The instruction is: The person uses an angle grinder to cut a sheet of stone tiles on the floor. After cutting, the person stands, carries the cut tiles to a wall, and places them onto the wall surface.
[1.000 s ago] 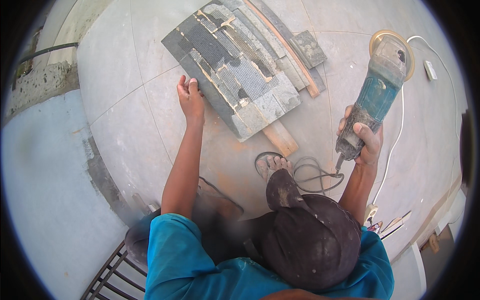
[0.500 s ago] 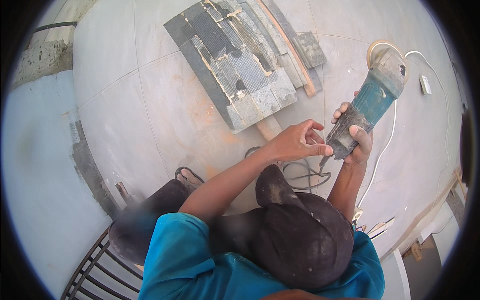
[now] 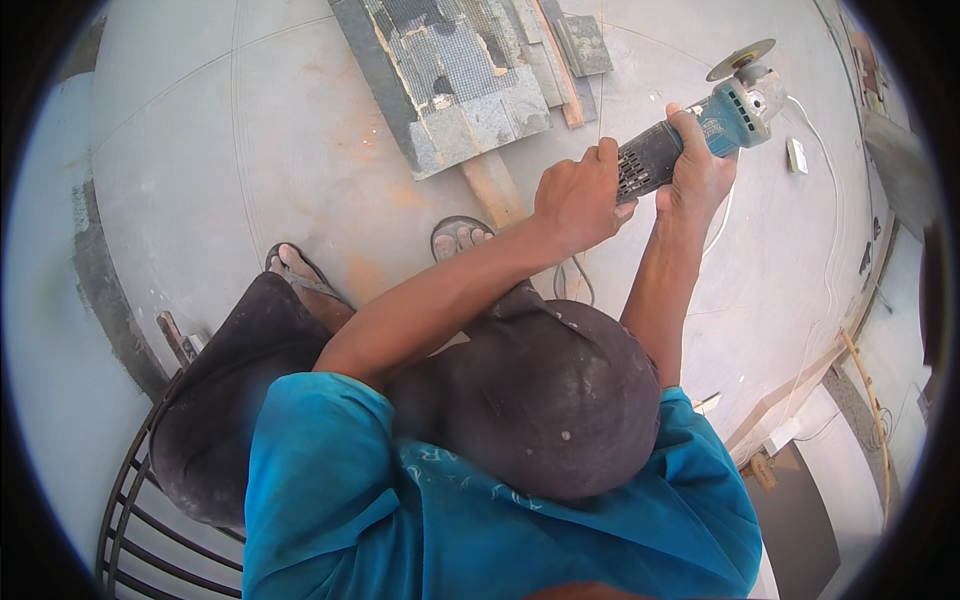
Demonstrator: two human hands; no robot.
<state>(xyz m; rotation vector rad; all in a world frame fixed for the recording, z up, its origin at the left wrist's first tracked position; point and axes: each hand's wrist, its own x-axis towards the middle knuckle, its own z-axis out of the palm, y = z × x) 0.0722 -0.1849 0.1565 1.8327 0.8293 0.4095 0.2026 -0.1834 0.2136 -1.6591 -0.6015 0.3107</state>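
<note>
Through my head feed I have the angle grinder (image 3: 728, 122) raised over the tiled floor (image 3: 310, 160), right of the stone-strip panel (image 3: 470, 115) and apart from it. Right hand (image 3: 697, 172): grip grasping the mid-body. Left hand (image 3: 580, 203): grip curled around the dark rear end. Disc (image 3: 740, 60) at far end. Plank (image 3: 490, 190) juts from under the panel.

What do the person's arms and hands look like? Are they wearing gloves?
No gloves! The left hand and right hand are both bare, with no watch to be seen on either wrist. The shirt's sleeves are bright blue and short, leaving both forearms bare.
</note>
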